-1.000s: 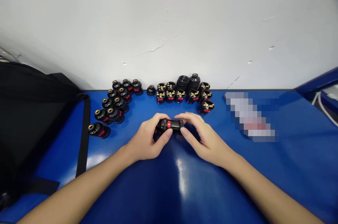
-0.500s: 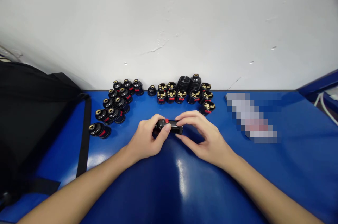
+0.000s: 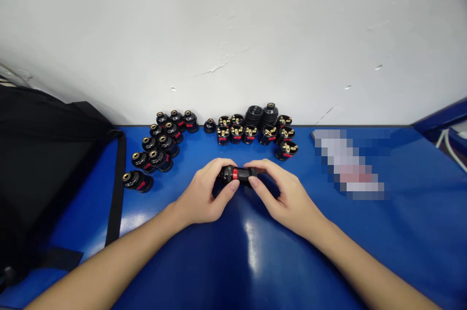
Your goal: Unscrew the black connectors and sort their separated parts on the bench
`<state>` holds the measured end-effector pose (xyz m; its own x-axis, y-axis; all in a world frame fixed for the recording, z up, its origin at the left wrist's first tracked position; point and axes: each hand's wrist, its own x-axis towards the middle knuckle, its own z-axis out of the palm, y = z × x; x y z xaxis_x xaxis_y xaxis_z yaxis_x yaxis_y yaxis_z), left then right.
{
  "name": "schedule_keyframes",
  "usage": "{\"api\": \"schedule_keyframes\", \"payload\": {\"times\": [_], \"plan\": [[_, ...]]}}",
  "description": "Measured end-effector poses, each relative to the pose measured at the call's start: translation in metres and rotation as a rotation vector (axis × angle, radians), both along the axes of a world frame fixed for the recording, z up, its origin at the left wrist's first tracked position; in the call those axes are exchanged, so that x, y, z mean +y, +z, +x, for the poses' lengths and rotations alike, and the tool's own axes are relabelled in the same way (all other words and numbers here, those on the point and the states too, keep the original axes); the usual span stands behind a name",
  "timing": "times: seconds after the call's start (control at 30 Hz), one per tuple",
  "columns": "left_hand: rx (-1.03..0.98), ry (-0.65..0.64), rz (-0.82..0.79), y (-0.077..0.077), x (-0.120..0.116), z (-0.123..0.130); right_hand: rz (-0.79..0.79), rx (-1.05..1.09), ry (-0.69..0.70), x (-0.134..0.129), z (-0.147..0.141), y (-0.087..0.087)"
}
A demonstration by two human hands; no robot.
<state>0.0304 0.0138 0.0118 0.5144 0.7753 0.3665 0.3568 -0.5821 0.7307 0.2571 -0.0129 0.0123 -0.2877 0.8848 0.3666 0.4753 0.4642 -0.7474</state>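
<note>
A black lamp socket (image 3: 242,175) with a red tab lies sideways between my hands, low over the blue table. My left hand (image 3: 208,191) grips its domed cap end, thumb beside the red tab. At the other end, the fingers and thumb of my right hand (image 3: 282,192) close around the dark rim. To the left stand several black sockets with domed caps (image 3: 160,159), brass holes on top and red tabs. Behind my hands are several open socket bodies (image 3: 250,134) showing brass contacts. A single loose cap (image 3: 209,125) sits near the wall.
Stacked black caps (image 3: 270,114) stand against the white wall (image 3: 233,32). A black bag (image 3: 47,154) with straps takes up the left side of the blue table (image 3: 219,261). On the right lies a pixelated flat item (image 3: 346,164); a white cable (image 3: 452,152) shows beyond.
The lamp socket has rolled about its length, bringing its red tab toward me. My right thumb and fingers have closed in on its rim end. Both hands sit slightly lower in view.
</note>
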Motion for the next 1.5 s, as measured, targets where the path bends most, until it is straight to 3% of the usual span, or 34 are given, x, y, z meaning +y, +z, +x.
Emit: {"api": "schedule_keyframes", "payload": {"times": [0.3,0.57,0.7,0.93,1.1,1.2,1.37,1.5], "plan": [[-0.042,0.086,-0.135,-0.0006,0.0021,0.0004,0.194,0.060,0.088,-0.0006,-0.0003,-0.0064],[-0.065,-0.042,0.020,-0.0002,0.0010,-0.0021,-0.009,0.045,0.019,-0.0020,-0.0011,0.0001],[-0.056,-0.017,0.040,-0.0017,0.0013,-0.0012,-0.060,0.013,0.024,-0.0017,0.0010,0.0001],[-0.011,0.158,-0.073,-0.0048,0.0024,-0.0006,0.163,0.067,0.107,0.0014,0.0014,-0.0064],[-0.016,0.157,-0.088,-0.0053,0.0032,-0.0019,0.314,0.015,0.126,0.0007,-0.0014,-0.0059],[-0.050,0.102,-0.026,-0.0034,0.0028,-0.0023,0.249,0.049,0.104,-0.0011,-0.0032,-0.0038],[-0.081,-0.013,0.085,-0.0003,0.0019,-0.0011,0.012,0.047,0.031,-0.0010,-0.0008,-0.0009],[-0.050,0.039,0.065,-0.0017,0.0020,-0.0001,0.010,0.023,0.039,0.0006,0.0011,0.0007]]}}
